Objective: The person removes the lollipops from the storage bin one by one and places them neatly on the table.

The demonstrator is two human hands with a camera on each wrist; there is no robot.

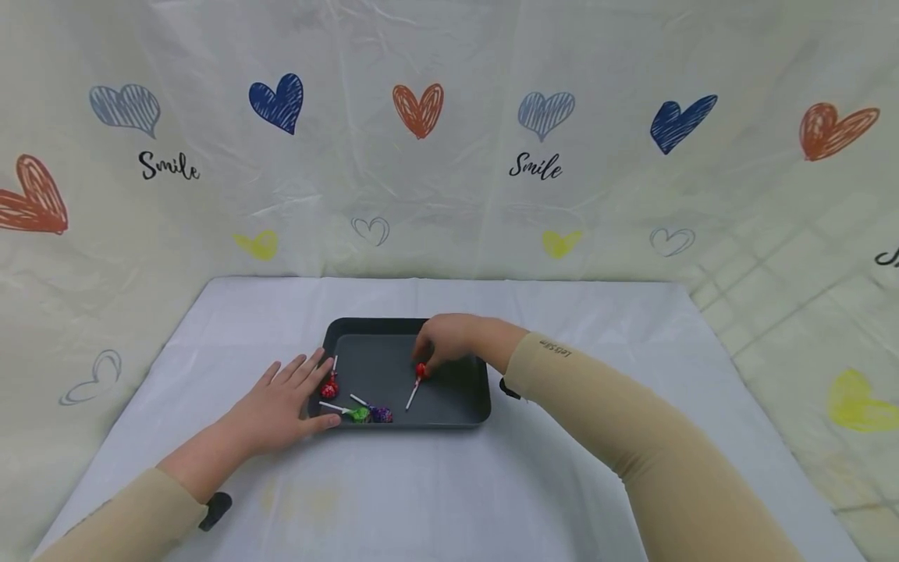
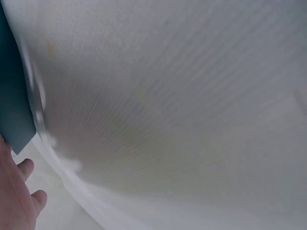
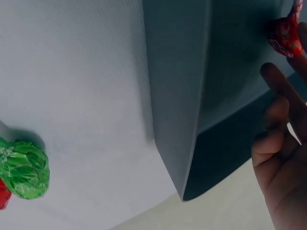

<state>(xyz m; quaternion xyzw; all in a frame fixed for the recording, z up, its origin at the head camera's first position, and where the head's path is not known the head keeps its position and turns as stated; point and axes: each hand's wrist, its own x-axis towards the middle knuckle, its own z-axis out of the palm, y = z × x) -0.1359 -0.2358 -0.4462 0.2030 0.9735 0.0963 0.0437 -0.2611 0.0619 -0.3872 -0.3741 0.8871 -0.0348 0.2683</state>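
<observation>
A dark grey tray (image 1: 372,355) lies on the white-covered table. My right hand (image 1: 453,337) reaches into it and pinches a red-wrapped lollipop (image 1: 421,370) by its head, the white stick pointing toward me. In the right wrist view, this lollipop (image 3: 285,37) is at the fingertips. My left hand (image 1: 281,406) is spread with straight fingers at the tray's left rim. Beside it, inside the tray, lie another red lollipop (image 1: 329,388), a green lollipop (image 1: 361,415) and a purple lollipop (image 1: 382,414). The left wrist view catches only part of that hand (image 2: 17,196).
In the right wrist view, a green-wrapped lollipop head (image 3: 24,170) and a bit of red wrapper (image 3: 4,194) lie on the tablecloth outside the tray. A white backdrop (image 1: 463,187) with printed hearts hangs behind the table.
</observation>
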